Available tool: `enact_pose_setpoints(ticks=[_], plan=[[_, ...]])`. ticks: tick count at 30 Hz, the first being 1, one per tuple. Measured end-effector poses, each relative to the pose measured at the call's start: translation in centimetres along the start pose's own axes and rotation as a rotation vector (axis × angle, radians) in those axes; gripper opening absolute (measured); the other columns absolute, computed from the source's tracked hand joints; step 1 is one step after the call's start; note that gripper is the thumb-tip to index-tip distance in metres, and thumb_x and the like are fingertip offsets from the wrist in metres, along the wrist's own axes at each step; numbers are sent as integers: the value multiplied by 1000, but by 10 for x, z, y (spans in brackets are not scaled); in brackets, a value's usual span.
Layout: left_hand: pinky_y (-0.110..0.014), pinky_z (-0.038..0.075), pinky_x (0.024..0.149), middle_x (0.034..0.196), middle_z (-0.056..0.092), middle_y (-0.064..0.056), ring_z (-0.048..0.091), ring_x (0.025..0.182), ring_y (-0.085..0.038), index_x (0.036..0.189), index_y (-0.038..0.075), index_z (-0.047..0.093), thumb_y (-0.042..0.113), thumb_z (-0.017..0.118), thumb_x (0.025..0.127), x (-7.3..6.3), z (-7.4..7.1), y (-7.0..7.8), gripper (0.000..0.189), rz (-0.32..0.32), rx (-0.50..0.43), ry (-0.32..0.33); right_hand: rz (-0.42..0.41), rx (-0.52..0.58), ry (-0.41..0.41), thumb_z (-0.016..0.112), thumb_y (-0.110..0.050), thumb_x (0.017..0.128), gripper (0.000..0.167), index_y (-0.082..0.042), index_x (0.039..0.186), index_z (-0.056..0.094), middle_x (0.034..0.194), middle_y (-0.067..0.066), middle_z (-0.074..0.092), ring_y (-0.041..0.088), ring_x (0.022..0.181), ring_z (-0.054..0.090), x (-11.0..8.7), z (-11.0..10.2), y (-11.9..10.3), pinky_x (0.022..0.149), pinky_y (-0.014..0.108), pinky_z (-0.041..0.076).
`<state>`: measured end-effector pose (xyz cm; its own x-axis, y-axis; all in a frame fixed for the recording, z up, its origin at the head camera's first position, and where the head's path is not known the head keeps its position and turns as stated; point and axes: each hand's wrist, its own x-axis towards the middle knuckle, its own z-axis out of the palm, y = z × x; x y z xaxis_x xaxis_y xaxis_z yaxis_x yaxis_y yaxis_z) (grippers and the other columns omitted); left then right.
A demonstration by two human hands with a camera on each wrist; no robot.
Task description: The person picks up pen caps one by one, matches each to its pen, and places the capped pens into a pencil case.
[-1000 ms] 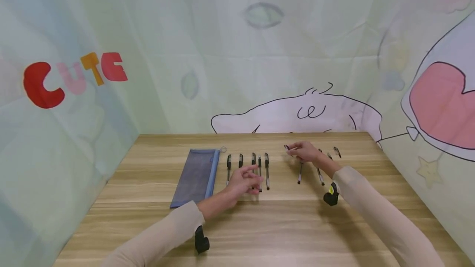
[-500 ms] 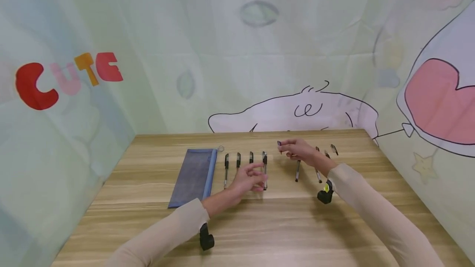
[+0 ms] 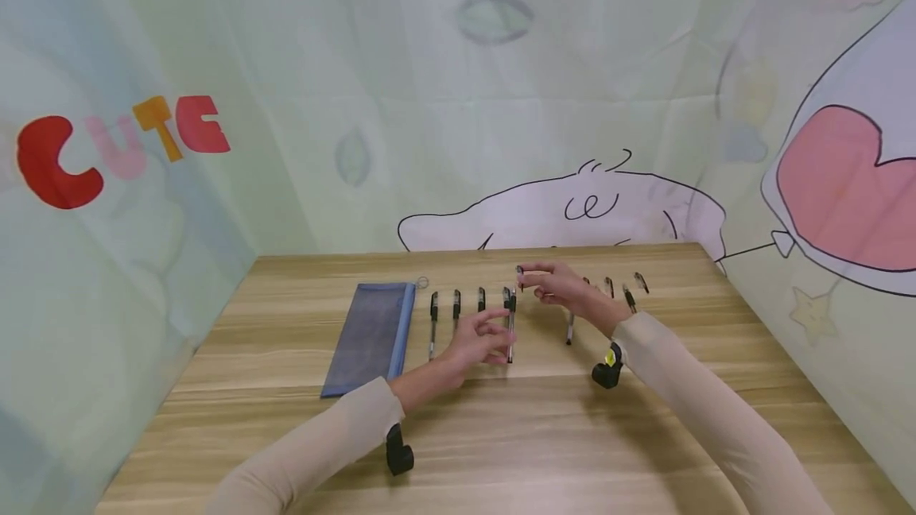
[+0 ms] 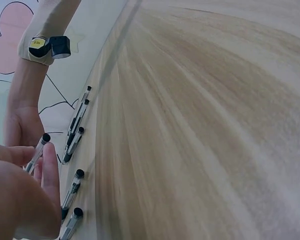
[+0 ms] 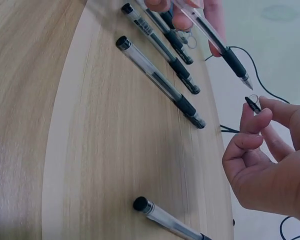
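Observation:
My left hand (image 3: 478, 342) pinches an uncapped gel pen (image 5: 210, 36) with a clear barrel and black grip, its bare tip pointing away over the table. In the left wrist view, the pen's black end plug (image 4: 46, 137) shows between thumb and fingers. My right hand (image 5: 272, 155) holds a small black pen cap (image 5: 253, 105) between thumb and fingertips, a short gap from the pen tip. Capped gel pens (image 3: 432, 326) lie in a row beneath and left of my left hand, partly hidden by it. Another pen (image 3: 570, 327) lies below my right hand.
A blue mesh zip pouch (image 3: 368, 338) lies flat left of the row. Right of my right hand are a loose cap (image 3: 641, 283) and another pen (image 3: 630, 299), partly covered by the wrist. A printed curtain (image 3: 358, 102) stands behind the wooden table (image 3: 501, 435).
My right hand has moved left with the cap, closer to the pen tip. The left hand has shifted slightly right with the pen against the row. The head view has turned a little.

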<state>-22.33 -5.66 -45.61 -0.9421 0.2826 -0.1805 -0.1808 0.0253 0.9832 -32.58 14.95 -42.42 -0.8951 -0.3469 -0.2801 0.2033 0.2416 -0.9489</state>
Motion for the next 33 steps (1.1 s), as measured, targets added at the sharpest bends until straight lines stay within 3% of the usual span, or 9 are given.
enact_pose_setpoints(ticks=[6, 13, 20, 33], plan=[[-33, 68, 74, 117, 70, -25, 70, 76, -11, 145, 7, 53, 4, 67, 97, 0, 0, -2, 50, 8, 3, -12, -17, 32, 0, 65, -18, 101, 54, -3, 150, 47, 99, -7, 69, 3, 66, 50, -1, 3, -1, 60, 14, 43], [-33, 68, 74, 104, 72, -10, 70, 77, -12, 143, 8, 55, 6, 70, 95, -1, 1, -3, 51, -8, -4, -6, -10, 40, 15, 65, -17, 101, 52, -1, 147, 49, 96, -7, 70, 4, 67, 51, -1, 3, 2, 59, 13, 45], [-32, 68, 74, 110, 72, -13, 70, 79, -12, 142, 9, 56, 6, 71, 94, 0, 3, 2, 50, -19, -6, 13, -14, 38, 14, 65, -18, 101, 52, 0, 147, 49, 97, -7, 70, 4, 67, 50, 3, 3, 1, 58, 14, 42], [-32, 67, 79, 118, 70, -19, 69, 80, -12, 144, 8, 54, 8, 70, 96, 0, 1, 3, 50, -17, 6, 21, -10, -20, -40, 66, -17, 100, 52, 3, 145, 49, 104, -5, 64, 8, 76, 57, -1, 7, 2, 72, 20, 53]])
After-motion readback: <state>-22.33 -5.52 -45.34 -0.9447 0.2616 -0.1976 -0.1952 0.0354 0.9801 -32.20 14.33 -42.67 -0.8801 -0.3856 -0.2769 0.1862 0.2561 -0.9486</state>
